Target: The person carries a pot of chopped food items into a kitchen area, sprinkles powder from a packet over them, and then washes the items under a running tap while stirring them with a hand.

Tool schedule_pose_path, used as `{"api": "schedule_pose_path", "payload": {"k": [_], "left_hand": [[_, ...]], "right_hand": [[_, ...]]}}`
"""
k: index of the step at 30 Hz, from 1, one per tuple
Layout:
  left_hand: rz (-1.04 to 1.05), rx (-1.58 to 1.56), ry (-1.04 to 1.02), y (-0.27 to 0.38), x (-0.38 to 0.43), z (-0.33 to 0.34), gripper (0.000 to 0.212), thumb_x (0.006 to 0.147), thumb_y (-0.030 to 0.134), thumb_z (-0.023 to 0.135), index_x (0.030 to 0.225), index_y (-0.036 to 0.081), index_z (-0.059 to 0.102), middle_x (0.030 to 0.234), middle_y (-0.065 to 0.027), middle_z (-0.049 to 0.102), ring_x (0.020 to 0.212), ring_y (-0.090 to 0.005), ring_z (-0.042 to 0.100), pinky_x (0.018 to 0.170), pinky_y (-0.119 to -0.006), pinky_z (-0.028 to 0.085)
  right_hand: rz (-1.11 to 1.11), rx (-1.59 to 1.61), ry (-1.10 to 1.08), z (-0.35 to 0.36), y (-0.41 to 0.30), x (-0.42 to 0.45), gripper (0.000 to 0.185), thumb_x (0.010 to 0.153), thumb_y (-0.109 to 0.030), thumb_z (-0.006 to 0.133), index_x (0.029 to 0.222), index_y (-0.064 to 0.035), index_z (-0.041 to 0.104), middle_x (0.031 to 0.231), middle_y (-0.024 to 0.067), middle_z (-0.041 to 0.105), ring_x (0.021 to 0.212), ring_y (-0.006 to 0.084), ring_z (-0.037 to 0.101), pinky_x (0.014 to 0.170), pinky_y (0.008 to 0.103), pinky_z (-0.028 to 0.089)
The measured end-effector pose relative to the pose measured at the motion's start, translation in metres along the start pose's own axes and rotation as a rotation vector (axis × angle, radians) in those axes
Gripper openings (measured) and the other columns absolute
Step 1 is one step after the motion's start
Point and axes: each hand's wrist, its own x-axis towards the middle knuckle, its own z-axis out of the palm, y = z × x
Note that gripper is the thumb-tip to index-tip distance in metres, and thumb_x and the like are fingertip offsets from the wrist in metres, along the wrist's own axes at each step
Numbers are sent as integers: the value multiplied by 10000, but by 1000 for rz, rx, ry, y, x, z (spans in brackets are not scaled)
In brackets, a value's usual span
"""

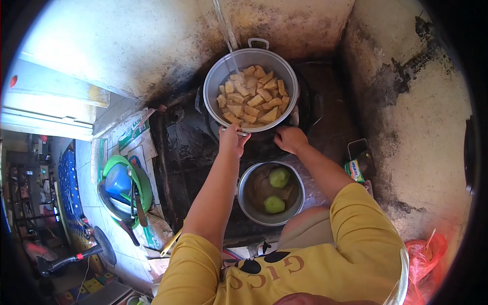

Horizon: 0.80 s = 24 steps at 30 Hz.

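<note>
A large two-handled metal pot [288, 72] stands at the wall, filled with pale cut chunks [255, 100] in cloudy liquid. Water or a clear tube comes down from above into its back left side; I cannot tell which. My left hand [231, 140] grips the pot's near handle [235, 132]. My right hand [288, 139] is curled just below the pot's near right rim, and what its fingers touch is hidden. Nearer to me, a smaller metal pot [301, 194] holds two green fruits or vegetables [279, 177] in brownish liquid.
Dark tiles [183, 167] lie under the pots, with stained walls [411, 114] behind and right. At left is a green basin [145, 187] with a blue bowl [118, 179] and utensils. A green-and-white packet [355, 170] and red plastic bag [425, 263] are at right.
</note>
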Motion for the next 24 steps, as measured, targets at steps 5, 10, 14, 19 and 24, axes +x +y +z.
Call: {"api": "schedule_pose_path", "payload": {"k": [5,10,14,19,24], "left_hand": [[-55,48,10,21,-14,5,174,697,0,401,861,-42,439,898,-162,538,803,-283,572,700,-430,527],[-81,99,12,38,-41,-13,219,683,-2,407,891,-57,450,927,-186,538,837,-307,563,729,-447,514],[-73,158,59,29,-68,-28,214,685,-3,414,886,-69,445,904,-188,536,836,-314,560,713,-446,519],[-76,81,11,20,-94,-25,237,674,-17,411,906,-57,437,908,-183,544,779,-289,581,679,-426,532],[56,160,22,21,-122,-17,318,661,-24,420,978,-4,428,893,-164,562,747,-274,593,679,-419,530]], "right_hand": [[105,135,444,12,17,2,293,720,-135,498,999,-48,473,991,179,544,879,345,537,747,429,448],[119,330,680,14,26,6,457,728,-76,496,1160,-90,347,1001,200,531,900,385,522,754,458,446],[215,395,464,13,44,13,488,768,-113,483,1225,-95,316,935,243,549,755,433,543,675,482,451],[41,603,481,-6,55,28,447,833,-243,452,1242,-82,364,1078,226,521,951,343,536,787,407,448],[105,1866,-73,-27,35,25,444,879,-327,404,1185,-8,448,1166,146,501,1028,246,518,890,357,417]]}}
